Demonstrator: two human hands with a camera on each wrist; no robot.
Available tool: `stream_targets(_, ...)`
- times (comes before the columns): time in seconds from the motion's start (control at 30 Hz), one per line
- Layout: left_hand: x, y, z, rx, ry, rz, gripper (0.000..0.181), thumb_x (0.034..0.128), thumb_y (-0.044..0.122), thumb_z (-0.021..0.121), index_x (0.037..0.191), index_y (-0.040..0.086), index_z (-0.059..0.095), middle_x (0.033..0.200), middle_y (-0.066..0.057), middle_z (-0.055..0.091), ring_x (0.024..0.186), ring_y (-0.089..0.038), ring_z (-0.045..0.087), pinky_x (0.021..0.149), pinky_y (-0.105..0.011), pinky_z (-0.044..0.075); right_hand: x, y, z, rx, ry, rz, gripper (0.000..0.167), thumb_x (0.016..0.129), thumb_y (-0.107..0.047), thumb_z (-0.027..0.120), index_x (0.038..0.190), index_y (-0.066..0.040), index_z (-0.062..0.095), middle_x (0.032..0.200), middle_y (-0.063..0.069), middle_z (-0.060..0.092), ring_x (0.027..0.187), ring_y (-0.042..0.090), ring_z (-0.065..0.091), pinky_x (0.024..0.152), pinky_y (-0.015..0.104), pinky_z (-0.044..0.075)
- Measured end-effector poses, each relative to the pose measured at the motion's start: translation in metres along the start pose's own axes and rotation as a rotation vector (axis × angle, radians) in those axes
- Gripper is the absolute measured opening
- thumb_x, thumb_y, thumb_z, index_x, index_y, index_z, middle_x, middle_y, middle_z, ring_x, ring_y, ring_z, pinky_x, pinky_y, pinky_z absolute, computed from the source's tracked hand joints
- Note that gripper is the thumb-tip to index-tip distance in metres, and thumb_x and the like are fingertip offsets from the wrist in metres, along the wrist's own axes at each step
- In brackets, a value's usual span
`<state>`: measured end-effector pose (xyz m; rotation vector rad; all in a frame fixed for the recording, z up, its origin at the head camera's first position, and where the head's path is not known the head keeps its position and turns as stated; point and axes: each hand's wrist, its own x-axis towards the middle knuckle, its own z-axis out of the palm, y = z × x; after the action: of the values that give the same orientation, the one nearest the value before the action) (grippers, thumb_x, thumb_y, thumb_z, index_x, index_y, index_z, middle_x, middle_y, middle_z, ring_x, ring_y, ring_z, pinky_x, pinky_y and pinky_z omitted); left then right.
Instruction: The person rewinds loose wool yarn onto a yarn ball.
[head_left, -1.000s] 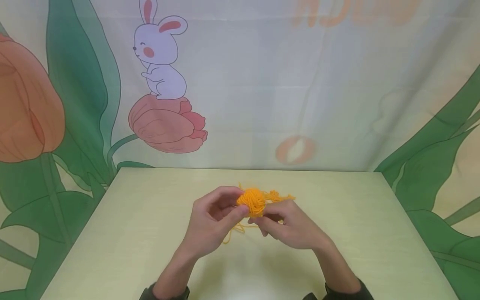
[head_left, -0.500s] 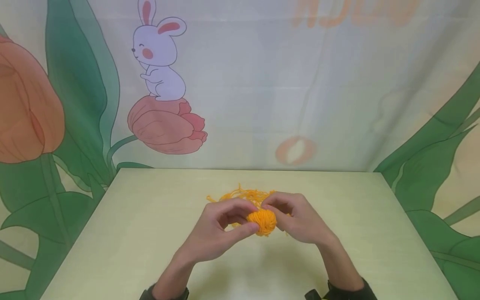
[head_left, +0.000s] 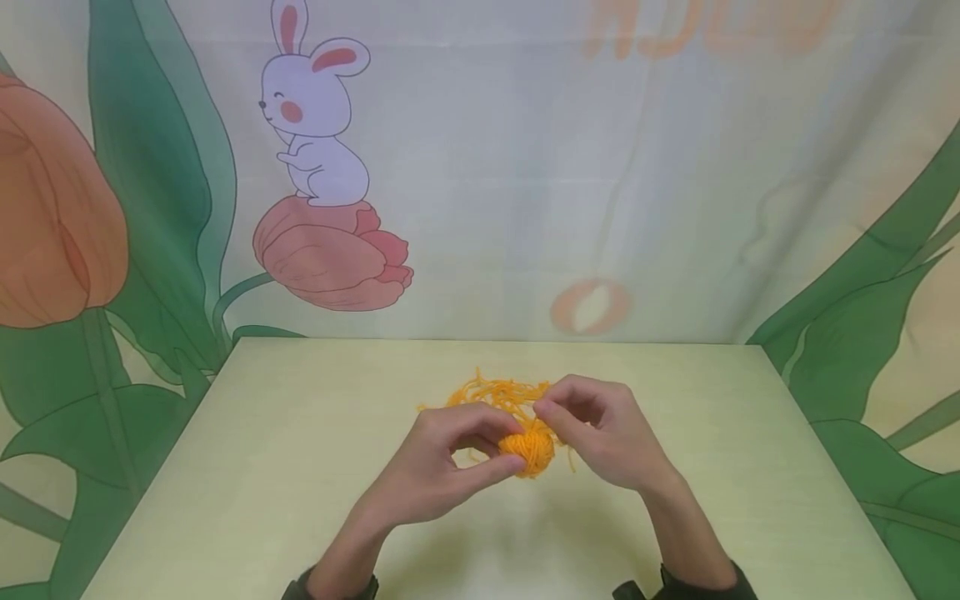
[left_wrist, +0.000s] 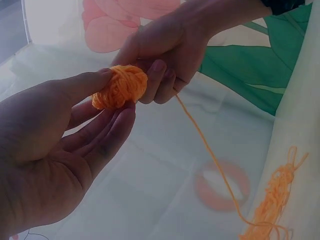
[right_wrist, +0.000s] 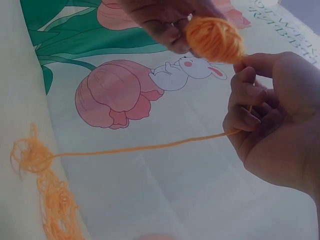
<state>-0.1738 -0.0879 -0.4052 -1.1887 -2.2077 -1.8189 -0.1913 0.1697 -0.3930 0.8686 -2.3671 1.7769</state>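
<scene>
Over the table [head_left: 300, 433], curled hands [head_left: 435, 467] [head_left: 607, 433] pinch yarn ball [head_left: 536, 454] and strand [right_wrist: 142, 148].

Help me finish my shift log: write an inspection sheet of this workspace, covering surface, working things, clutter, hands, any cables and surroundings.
Surface: pale tabletop, with loose yarn lying on it beyond the hands.
Working things: orange yarn ball, held above the tabletop; a single strand runs from the right hand to the loose yarn.
Clutter: nothing seen.
Hands: left hand holds the yarn ball; right hand grips the strand.
Cables: nothing seen.
Surroundings: creased backdrop behind, printed with a rabbit and tulips.
</scene>
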Motion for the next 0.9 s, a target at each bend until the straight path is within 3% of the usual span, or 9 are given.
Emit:
stream_targets(0.17,0.001,0.0,0.0,0.048,0.023,-0.018,0.022,0.0977,0.008,0.089,0.118,0.011,0.079,0.107,-0.005,0.085,0.088,-0.009,0.081,0.083,-0.034,0.074,-0.003,-0.008,0.0,-0.028,0.006,-0.044,0.015,0.107,-0.002,0.072,0.099,-0.013,0.079,0.084,0.008,0.072,0.066,0.012,0.062,0.056,0.027,0.057)
stream_targets(0.43,0.004,-0.002,-0.001,0.106,0.077,-0.026,0.022,0.0966,0.007,0.09,0.116,0.01,0.08,0.108,-0.005,0.085,0.088,-0.009,0.08,0.084,-0.032,0.074,-0.005,-0.02,0.0,-0.026,-0.023,-0.143,0.02,0.104,0.004,0.074,0.098,-0.014,0.08,0.079,0.004,0.071,0.06,0.006,0.052,0.05,0.022,0.047)
stream_targets(0.77,0.0,-0.004,-0.003,0.087,0.176,-0.062,0.024,0.0968,0.006,0.089,0.118,0.011,0.08,0.112,-0.005,0.084,0.092,-0.013,0.082,0.088,-0.034,0.074,-0.011,-0.019,0.006,-0.046,-0.059,-0.267,0.028,0.1,0.011,0.075,0.102,-0.016,0.081,0.073,-0.003,0.064,0.059,0.007,0.048,0.052,0.018,0.045)
stream_targets(0.9,-0.001,-0.004,-0.005,0.073,0.226,-0.045,0.027,0.0972,0.004,0.088,0.122,0.009,0.079,0.111,-0.007,0.085,0.093,-0.015,0.082,0.087,-0.034,0.074,-0.013,-0.019,0.01,-0.039,-0.073,-0.29,0.028,0.099,0.012,0.074,0.102,-0.016,0.081,0.074,-0.003,0.065,0.06,0.007,0.051,0.053,0.018,0.048)
